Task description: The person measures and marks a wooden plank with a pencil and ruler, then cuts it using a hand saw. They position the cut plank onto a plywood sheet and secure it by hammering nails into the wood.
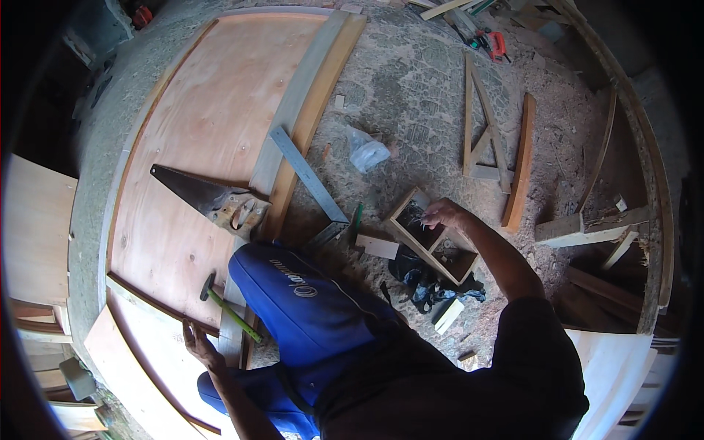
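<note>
My right hand (pixel 444 214) is over a two-part wooden box (pixel 415 246), its fingers pinched on thin, shiny pieces that look like nails (pixel 423 218). Dark small pieces lie in the box's far compartment. My left hand (pixel 202 347) is above the pale panel by my knee, fingers raised and somewhat apart, with nothing visible in them. Close to it, a hammer (pixel 233 314) with a green handle lies on the frame's edge. A handsaw (pixel 213 202) with a worn wooden handle rests across the large plywood panel (pixel 209 95), beyond my knee.
A metal try square (pixel 308 174) leans over the panel's wooden edge. On the rough floor are a clear plastic bag (pixel 367 150), a black plastic bag (pixel 418 282), a curved timber piece (pixel 521 165) and a narrow wooden frame (pixel 484 125). A red power tool (pixel 498 46) lies farther off.
</note>
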`<state>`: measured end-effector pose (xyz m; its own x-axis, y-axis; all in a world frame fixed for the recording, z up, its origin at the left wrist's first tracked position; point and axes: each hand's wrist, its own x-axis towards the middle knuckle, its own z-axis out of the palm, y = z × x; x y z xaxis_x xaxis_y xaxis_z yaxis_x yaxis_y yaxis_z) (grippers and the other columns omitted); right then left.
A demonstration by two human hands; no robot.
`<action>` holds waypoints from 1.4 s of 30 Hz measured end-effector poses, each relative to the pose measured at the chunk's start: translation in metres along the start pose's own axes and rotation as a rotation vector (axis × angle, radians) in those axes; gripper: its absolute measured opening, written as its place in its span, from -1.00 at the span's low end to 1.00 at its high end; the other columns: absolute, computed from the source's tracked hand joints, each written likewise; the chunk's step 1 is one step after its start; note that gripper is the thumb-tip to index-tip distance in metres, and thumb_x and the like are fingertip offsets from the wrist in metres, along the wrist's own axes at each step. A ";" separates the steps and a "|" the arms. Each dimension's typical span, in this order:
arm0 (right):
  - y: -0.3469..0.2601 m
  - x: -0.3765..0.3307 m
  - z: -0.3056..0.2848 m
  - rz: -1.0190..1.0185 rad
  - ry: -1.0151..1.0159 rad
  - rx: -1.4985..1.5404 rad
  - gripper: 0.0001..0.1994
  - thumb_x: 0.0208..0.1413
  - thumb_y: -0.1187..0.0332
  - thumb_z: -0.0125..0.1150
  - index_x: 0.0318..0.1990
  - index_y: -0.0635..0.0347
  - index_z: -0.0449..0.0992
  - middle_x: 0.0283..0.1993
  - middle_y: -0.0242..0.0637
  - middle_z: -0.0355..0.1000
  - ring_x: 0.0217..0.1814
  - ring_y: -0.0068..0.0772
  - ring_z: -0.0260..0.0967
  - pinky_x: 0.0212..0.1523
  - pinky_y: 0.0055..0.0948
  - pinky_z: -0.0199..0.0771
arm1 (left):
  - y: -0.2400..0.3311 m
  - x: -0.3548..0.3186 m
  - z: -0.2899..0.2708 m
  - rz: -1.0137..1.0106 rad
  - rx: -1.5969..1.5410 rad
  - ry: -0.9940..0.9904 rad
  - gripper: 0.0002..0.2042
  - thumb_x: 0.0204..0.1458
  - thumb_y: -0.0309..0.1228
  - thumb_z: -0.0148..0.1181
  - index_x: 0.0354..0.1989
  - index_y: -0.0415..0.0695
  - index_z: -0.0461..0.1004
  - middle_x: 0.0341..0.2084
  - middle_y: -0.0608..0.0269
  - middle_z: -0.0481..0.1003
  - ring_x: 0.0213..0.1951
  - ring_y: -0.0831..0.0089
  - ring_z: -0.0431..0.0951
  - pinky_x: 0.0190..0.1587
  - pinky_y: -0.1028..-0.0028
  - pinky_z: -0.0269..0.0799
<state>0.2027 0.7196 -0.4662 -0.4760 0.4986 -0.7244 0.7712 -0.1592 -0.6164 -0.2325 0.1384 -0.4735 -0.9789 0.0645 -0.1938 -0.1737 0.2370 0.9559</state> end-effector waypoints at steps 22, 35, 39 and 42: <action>-0.262 -0.076 0.231 -0.984 -0.546 -0.509 -0.78 0.12 0.59 0.18 -0.09 0.35 0.62 -0.04 -0.20 0.56 -0.26 -0.40 0.55 -0.24 -0.41 0.59 | 0.127 -0.137 0.208 -0.612 -1.122 -0.822 -0.40 0.36 0.08 -0.28 0.22 -0.21 0.33 0.07 0.11 0.49 0.07 0.28 0.51 0.21 0.26 0.38; -0.308 -0.109 0.314 -0.788 -0.647 -0.652 -0.76 0.14 0.53 0.12 -0.06 0.33 0.61 -0.15 -0.08 0.58 -0.15 -0.29 0.60 -0.17 -0.37 0.61 | 0.109 -0.126 0.130 -0.476 -1.402 -0.713 -0.34 0.33 0.14 -0.30 0.34 -0.16 0.22 0.07 0.14 0.50 0.07 0.30 0.52 0.21 0.27 0.37; -0.308 -0.108 0.333 -0.828 -0.677 -0.535 -0.78 0.15 0.50 0.17 -0.07 0.33 0.61 -0.19 -0.08 0.58 -0.15 -0.33 0.60 -0.17 -0.37 0.61 | 0.108 -0.123 0.119 -0.466 -1.424 -0.639 -0.39 0.35 0.10 -0.29 0.28 -0.18 0.27 0.03 0.14 0.51 0.06 0.30 0.52 0.20 0.28 0.38; -0.302 -0.095 0.349 -0.782 -0.690 -0.399 -0.81 0.16 0.51 0.19 -0.10 0.34 0.61 -0.25 -0.18 0.57 -0.19 -0.42 0.57 -0.21 -0.42 0.59 | 0.107 -0.116 0.111 -0.462 -1.318 -0.549 -0.48 0.37 0.03 -0.26 0.19 -0.17 0.33 -0.03 0.17 0.52 0.03 0.33 0.53 0.17 0.29 0.40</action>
<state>-0.1323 0.4228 -0.3194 -0.9269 -0.2575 -0.2729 0.1781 0.3380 -0.9241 -0.1252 0.2637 -0.3728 -0.7031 0.6464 -0.2964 -0.7098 -0.6627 0.2386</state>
